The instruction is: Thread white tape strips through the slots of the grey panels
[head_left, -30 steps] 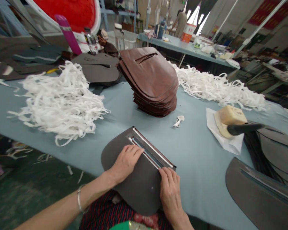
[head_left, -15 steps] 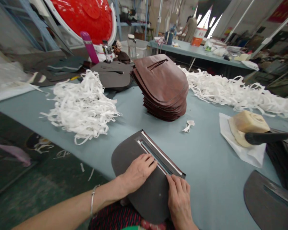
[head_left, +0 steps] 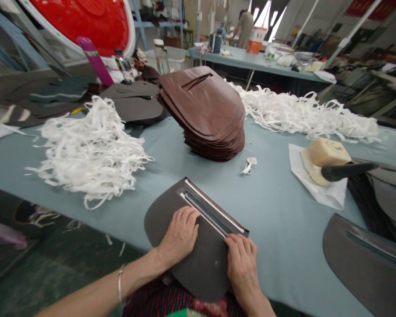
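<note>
A dark grey panel [head_left: 198, 268], apparently leather with a brown face showing at its edge, lies at the table's front edge and overhangs it toward my lap. A long slot runs through it, with white strips along both sides. My left hand [head_left: 181, 229] rests on the panel, fingertips at the slot's near edge, holding nothing. At the slot's right end, my right hand [head_left: 242, 259] has its fingers bent over the panel's right edge; its thumb is hidden. Beyond the panel stands a stack of brown slotted leather panels [head_left: 207, 105].
White strips are heaped at left [head_left: 95, 149] and far right [head_left: 306, 112]. A small white scrap [head_left: 249, 165] lies near the stack. To the right are a yellowish block [head_left: 328, 156] with a black-handled tool and another grey panel [head_left: 359, 259]. A person [head_left: 245, 28] stands far back.
My left hand has slid left and slightly up along the slot edge, its fingers closer together. My right hand stays at the slot's right end. The whole view has shifted to the right.
</note>
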Demonstrator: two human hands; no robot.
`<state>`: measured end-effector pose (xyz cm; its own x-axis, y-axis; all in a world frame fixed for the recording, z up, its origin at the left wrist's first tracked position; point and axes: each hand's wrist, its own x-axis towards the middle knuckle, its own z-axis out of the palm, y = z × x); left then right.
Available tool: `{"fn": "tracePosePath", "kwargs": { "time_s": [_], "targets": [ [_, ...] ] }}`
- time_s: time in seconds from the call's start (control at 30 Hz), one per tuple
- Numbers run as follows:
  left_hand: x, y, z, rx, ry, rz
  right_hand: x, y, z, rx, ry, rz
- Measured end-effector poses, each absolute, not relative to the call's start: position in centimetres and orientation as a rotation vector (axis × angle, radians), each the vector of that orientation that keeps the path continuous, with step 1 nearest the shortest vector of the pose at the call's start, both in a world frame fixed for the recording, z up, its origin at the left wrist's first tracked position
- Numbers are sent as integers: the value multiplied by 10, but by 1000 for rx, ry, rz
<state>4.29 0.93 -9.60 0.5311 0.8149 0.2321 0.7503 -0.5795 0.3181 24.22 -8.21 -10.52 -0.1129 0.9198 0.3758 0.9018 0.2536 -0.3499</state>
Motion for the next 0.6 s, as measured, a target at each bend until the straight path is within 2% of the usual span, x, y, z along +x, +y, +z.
{"fn": "tracePosePath", "kwargs": {
  "time_s": [0.07,0.3,0.6],
  "targets": [
    [42,10,-96,2580,1381,552,242,-82,-105,-1650,-2002,49],
    [42,16,-92,2798,1095,315,240,-79,-103,-1656,-2029,-10],
    [41,3,-91,2890,1117,418,237,-78,-99,-1648,-1957,-212]
  ]
}}
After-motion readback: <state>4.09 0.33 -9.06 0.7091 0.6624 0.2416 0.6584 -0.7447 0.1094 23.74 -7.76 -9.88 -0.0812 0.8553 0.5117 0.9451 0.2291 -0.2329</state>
